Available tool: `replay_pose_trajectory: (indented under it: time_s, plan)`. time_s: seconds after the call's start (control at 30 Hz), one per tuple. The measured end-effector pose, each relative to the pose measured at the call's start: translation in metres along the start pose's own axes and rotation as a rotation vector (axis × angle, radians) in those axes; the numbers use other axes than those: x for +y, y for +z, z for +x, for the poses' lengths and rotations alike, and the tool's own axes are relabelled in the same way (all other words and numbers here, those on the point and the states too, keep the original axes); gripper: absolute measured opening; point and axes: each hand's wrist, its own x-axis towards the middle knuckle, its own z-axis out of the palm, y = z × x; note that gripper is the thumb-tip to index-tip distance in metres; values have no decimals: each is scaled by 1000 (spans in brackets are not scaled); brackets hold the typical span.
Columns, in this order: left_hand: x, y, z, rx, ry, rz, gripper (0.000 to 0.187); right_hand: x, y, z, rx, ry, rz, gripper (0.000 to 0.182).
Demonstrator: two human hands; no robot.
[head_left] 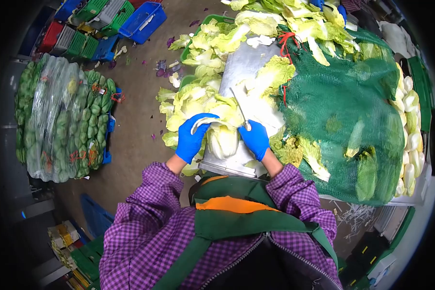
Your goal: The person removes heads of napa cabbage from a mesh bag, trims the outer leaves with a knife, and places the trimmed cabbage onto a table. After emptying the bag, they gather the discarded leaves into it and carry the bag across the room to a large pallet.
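Observation:
A pale cabbage head (223, 141) rests at the near edge of the metal table (237, 65). On its left side, my left hand (192, 136), in a blue glove, is closed on a cabbage leaf (204, 123). My right hand (255, 140), also gloved in blue, grips a knife (239, 104) by its handle, to the right of the head. The thin blade points away from me and to the left. Loose leaves (275, 77) lie beyond the knife, and more are heaped beside my left hand.
A green net sack (338, 121) holding cabbages covers the right side, with stacked pale cabbages (411, 130) past it. Bagged green produce (63, 116) stands at left. Crates (143, 21) sit at the upper left. Another person's blue-gloved hand (342, 11) shows at the top.

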Motion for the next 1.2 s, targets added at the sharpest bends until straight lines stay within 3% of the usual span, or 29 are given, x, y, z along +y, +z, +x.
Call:
replay_pose_trajectory:
  time_s: [0.03,0.07,0.1,0.17,0.2,0.27,0.3,0.33,0.37,0.4,0.43,0.47,0.53,0.57,0.63,0.77,0.83,0.9,0.93,1.0,1.03,1.07,1.13,1.2]
  plan:
    - [5,-1,6,-6,62,-9,17,3,4,0,136,-107,-12,28]
    - [10,-9,15,12,243,106,17,7,4,1,133,-112,-12,28]
    - [10,-22,29,106,320,184,17,14,-1,2,51,15,180,26]
    - [19,-46,52,457,42,93,29,17,-12,-5,-28,167,448,20]
    - [16,-50,59,464,37,93,29,15,-19,-8,-34,167,443,20]
    - [8,-51,69,452,97,84,53,12,-30,-9,22,335,639,21]
    - [3,-42,59,278,-21,-45,82,9,-35,-9,22,373,631,27]
    - [-4,-23,41,270,-180,101,97,6,-36,-8,30,374,632,27]
    - [-31,-9,26,83,-130,212,104,2,-35,-9,75,234,465,35]
    - [-47,2,16,-146,-71,442,101,-3,-32,-10,116,96,295,44]
    - [-50,16,9,-260,-220,287,98,-9,-29,-12,152,-25,201,68]
    - [-52,29,5,-180,-142,326,91,-8,-18,-10,188,-126,21,81]
    - [-61,31,7,-139,-103,305,82,-1,2,2,339,-339,-123,75]
    - [-64,29,6,-139,-103,307,82,2,2,9,339,-338,-122,75]
    - [-66,24,5,-133,-84,260,63,-3,-7,29,171,-178,-26,69]
    - [-67,17,8,-80,-73,224,48,-17,-17,60,186,-176,-119,53]
    - [-69,7,12,-44,-369,243,42,-19,-22,81,207,-168,21,45]
    - [-101,-4,16,34,-327,151,42,-8,-27,94,214,-206,150,42]
    - [-126,-11,18,108,-287,57,41,-5,-31,97,186,-125,206,39]
    - [-191,-34,23,246,-321,377,39,0,-33,95,154,-38,258,36]
    - [-187,-39,18,327,-262,661,37,4,-33,96,112,94,354,34]
    - [-182,-46,16,382,-340,416,44,7,-33,98,72,226,450,32]
    - [-100,-29,16,386,104,515,46,13,-19,101,148,157,395,34]
    - [-60,5,6,194,177,437,59,8,-4,102,195,111,375,37]
